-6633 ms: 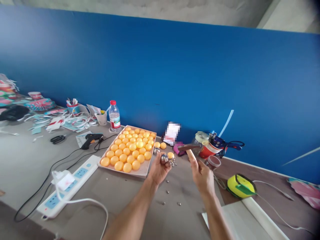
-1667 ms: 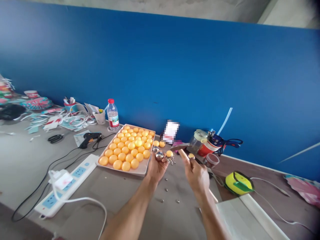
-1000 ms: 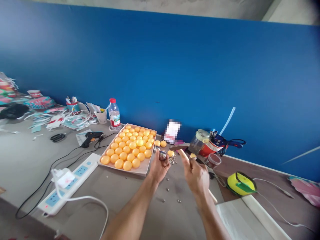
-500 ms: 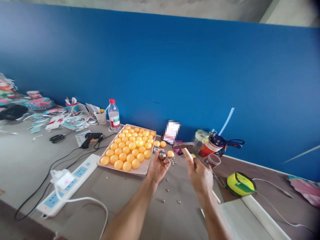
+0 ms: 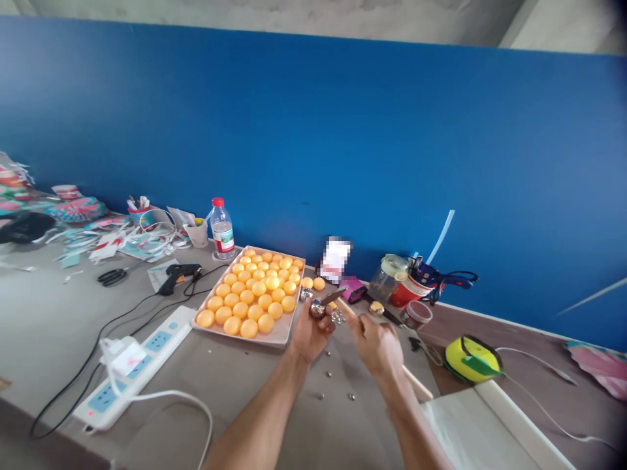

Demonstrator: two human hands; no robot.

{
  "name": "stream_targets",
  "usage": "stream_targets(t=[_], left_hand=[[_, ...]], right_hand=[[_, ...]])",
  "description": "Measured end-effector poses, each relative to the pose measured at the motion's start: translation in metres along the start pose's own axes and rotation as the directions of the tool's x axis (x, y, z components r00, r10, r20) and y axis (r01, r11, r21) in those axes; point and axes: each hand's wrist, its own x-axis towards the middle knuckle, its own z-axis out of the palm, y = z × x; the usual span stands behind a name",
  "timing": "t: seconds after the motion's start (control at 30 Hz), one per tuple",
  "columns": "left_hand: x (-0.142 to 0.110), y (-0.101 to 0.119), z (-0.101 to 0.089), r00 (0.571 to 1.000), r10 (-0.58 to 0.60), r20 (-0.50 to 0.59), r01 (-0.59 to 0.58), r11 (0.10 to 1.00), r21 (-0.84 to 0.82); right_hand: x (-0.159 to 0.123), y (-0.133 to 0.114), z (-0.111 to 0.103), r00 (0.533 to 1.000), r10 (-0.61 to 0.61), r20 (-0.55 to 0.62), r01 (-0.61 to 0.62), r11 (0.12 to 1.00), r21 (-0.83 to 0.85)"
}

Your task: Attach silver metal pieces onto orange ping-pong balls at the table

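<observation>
My left hand (image 5: 307,333) is closed round a small shiny silver ball (image 5: 317,309), held just above the table near the tray's right corner. My right hand (image 5: 376,339) grips the wooden handle of a small hammer (image 5: 334,297); its dark head now rests on or just over the silver ball. A flat tray (image 5: 277,334) packed with several orange balls (image 5: 252,292) lies just left of my left hand. More silver studs (image 5: 337,318) and two loose orange balls (image 5: 313,283) sit behind my hands.
A white power strip (image 5: 132,358) with cables lies at left, with a black glue gun (image 5: 176,272), scissors (image 5: 112,277) and a water bottle (image 5: 222,230) beyond. At right stand a jar (image 5: 386,279), red cup (image 5: 410,292), yellow tape measure (image 5: 470,363) and white paper (image 5: 490,431). Small studs dot the table.
The hammer head has swung down and left from its raised position onto the silver ball in my left hand. My left hand has stayed almost still.
</observation>
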Motion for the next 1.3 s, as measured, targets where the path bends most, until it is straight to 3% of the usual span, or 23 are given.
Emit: stream_targets(t=[0.17,0.5,1.03,1.17,1.3], left_hand=[[0.000,0.004,0.003,0.998,0.055,0.003,-0.055,0.998,-0.015],[0.002,0.001,0.000,0.994,0.096,0.057,-0.104,0.984,0.143],[0.001,0.001,0.004,0.994,0.110,-0.002,-0.107,0.971,0.215],[0.002,0.003,0.005,0.991,0.132,-0.014,-0.128,0.976,0.177],[0.003,0.005,0.003,0.988,0.153,-0.018,-0.148,0.972,0.183]], right_hand=[[0.004,0.018,0.000,0.981,0.138,-0.138,-0.135,0.990,0.034],[0.005,0.043,0.013,0.936,0.306,0.176,-0.290,0.951,-0.107],[0.000,0.059,0.030,0.912,0.349,0.216,-0.331,0.937,-0.115],[-0.001,0.058,0.033,0.920,0.345,0.184,-0.329,0.937,-0.115],[-0.002,0.053,0.037,0.947,0.320,0.022,-0.319,0.947,-0.047]])
